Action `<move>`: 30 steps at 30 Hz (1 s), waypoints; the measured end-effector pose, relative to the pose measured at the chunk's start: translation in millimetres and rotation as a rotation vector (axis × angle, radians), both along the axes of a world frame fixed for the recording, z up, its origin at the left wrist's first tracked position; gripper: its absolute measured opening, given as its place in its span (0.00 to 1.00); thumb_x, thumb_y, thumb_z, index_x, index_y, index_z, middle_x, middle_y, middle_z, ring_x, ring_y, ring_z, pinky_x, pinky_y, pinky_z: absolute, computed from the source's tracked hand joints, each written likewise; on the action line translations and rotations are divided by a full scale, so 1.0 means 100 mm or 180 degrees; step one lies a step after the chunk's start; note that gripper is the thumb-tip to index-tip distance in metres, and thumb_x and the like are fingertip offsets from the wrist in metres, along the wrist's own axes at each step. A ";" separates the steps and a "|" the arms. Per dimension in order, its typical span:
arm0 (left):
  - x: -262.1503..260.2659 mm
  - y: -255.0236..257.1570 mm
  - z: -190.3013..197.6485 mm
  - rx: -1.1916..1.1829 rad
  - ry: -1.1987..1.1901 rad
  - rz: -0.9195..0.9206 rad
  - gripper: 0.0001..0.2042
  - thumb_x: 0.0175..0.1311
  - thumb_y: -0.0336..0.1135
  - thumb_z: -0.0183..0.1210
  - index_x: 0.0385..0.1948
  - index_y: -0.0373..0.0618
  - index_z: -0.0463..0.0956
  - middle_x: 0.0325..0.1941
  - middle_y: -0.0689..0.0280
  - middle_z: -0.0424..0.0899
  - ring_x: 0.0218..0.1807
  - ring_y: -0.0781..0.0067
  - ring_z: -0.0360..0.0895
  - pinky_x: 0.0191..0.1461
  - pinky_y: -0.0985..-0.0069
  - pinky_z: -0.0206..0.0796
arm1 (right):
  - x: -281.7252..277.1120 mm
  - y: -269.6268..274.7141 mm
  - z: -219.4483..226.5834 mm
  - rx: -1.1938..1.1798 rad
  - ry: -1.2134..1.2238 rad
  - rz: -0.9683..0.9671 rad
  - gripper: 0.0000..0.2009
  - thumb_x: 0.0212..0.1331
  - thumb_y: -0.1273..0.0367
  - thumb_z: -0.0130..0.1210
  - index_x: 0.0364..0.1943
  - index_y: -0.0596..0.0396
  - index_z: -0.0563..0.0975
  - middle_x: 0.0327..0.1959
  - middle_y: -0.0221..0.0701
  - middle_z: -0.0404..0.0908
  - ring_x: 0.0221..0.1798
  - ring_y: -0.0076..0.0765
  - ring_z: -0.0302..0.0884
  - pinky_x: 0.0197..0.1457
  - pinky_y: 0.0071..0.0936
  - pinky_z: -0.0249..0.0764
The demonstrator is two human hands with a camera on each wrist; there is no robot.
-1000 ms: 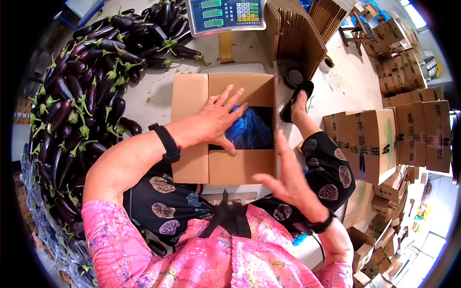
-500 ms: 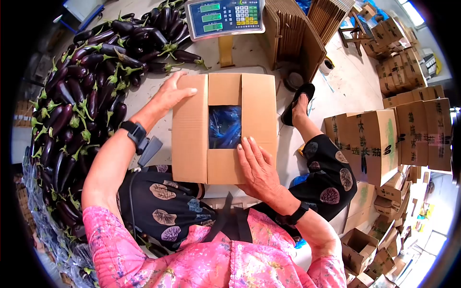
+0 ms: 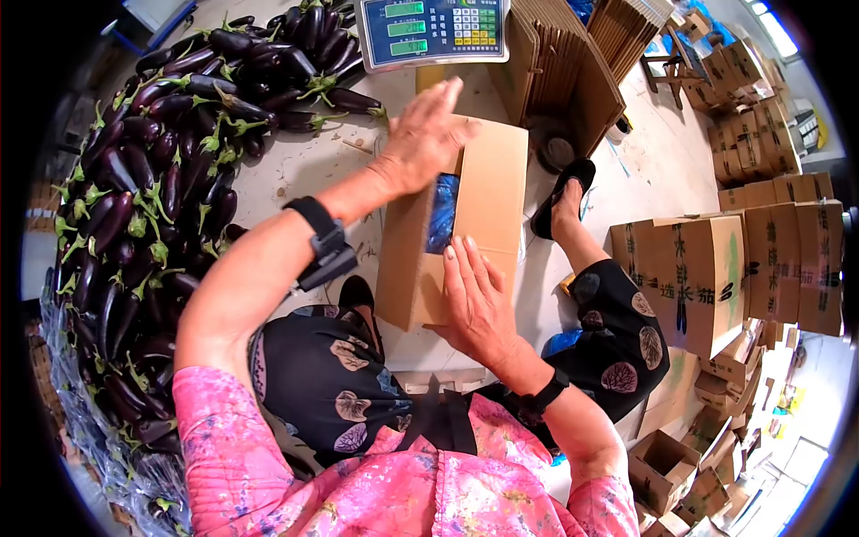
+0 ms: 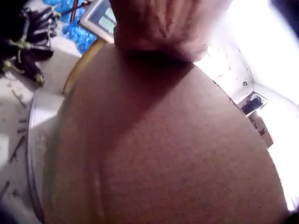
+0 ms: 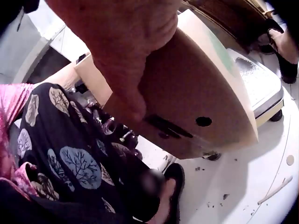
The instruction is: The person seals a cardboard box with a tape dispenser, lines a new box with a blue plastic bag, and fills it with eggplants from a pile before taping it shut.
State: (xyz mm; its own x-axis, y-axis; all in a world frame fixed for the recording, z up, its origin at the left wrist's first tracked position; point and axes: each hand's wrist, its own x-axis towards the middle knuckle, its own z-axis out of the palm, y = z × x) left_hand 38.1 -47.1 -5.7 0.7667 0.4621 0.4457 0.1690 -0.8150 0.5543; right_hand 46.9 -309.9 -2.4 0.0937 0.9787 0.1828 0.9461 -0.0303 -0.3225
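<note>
A cardboard box (image 3: 492,197) stands in front of the person, its right flap folded over the top. Through a narrow gap, a blue plastic bag (image 3: 442,217) shows inside. The left hand (image 3: 420,143) reaches over the far left part of the box with straight fingers; in the left wrist view it is at the top of a broad cardboard panel (image 4: 177,149). Straight fingers of the right hand (image 3: 479,304) press on the right flap near the front edge. The right wrist view shows that thumb against the box's side panel (image 5: 187,93), near a round hole.
A heap of eggplants (image 3: 134,215) lies on the left. Beyond the box is a scale display (image 3: 434,34); the scale platform (image 5: 257,88) shows beside the box. Folded cardboard (image 3: 568,80) stands behind right. Printed boxes (image 3: 680,277) line the right side, and a foot (image 3: 562,201) is nearby.
The left hand went from the far flap to the box's left edge, then in over its far left part. The right hand folded the right flap over. The box shifted right and turned.
</note>
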 end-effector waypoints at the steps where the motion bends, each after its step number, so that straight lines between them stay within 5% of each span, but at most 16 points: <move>1: 0.04 -0.09 -0.05 0.0328 0.0223 0.0092 0.34 0.71 0.53 0.49 0.71 0.39 0.57 0.71 0.47 0.64 0.74 0.49 0.58 0.74 0.56 0.48 | 0.01 -0.01 -0.02 0.0030 -0.0035 -0.0055 0.58 0.34 0.54 0.76 0.70 0.67 0.54 0.73 0.53 0.59 0.77 0.55 0.56 0.74 0.46 0.53; 8: -0.01 -0.15 -0.30 0.1273 0.0667 -0.0002 0.35 0.68 0.57 0.53 0.70 0.42 0.60 0.71 0.48 0.64 0.74 0.46 0.58 0.72 0.52 0.48 | -0.07 0.00 -0.07 -0.0190 -0.0192 -0.0411 0.55 0.42 0.50 0.72 0.70 0.70 0.55 0.73 0.61 0.54 0.77 0.63 0.51 0.75 0.50 0.48; 15: 0.00 -0.14 -0.25 0.1228 0.0707 -0.0030 0.34 0.67 0.57 0.54 0.68 0.42 0.63 0.68 0.49 0.66 0.71 0.47 0.61 0.70 0.52 0.52 | 0.19 -0.22 0.39 -0.1065 0.0319 -0.0166 0.55 0.38 0.52 0.76 0.72 0.59 0.58 0.78 0.46 0.49 0.79 0.55 0.45 0.73 0.52 0.53; 23: -0.02 -0.18 -0.39 0.1531 0.0649 0.0065 0.36 0.68 0.62 0.50 0.69 0.44 0.63 0.70 0.46 0.65 0.73 0.44 0.59 0.71 0.51 0.51 | 0.88 -0.86 1.73 -0.1579 0.0152 -0.0797 0.33 0.50 0.63 0.69 0.62 0.60 0.72 0.65 0.46 0.72 0.66 0.55 0.69 0.70 0.43 0.65; 30: 0.01 -0.19 -0.29 0.1522 0.0643 -0.0019 0.34 0.66 0.55 0.56 0.68 0.43 0.64 0.66 0.49 0.67 0.69 0.46 0.61 0.69 0.51 0.53 | 1.80 -0.63 1.66 -0.1751 0.0641 -0.1409 0.29 0.56 0.59 0.65 0.61 0.60 0.74 0.57 0.50 0.79 0.58 0.55 0.78 0.63 0.42 0.73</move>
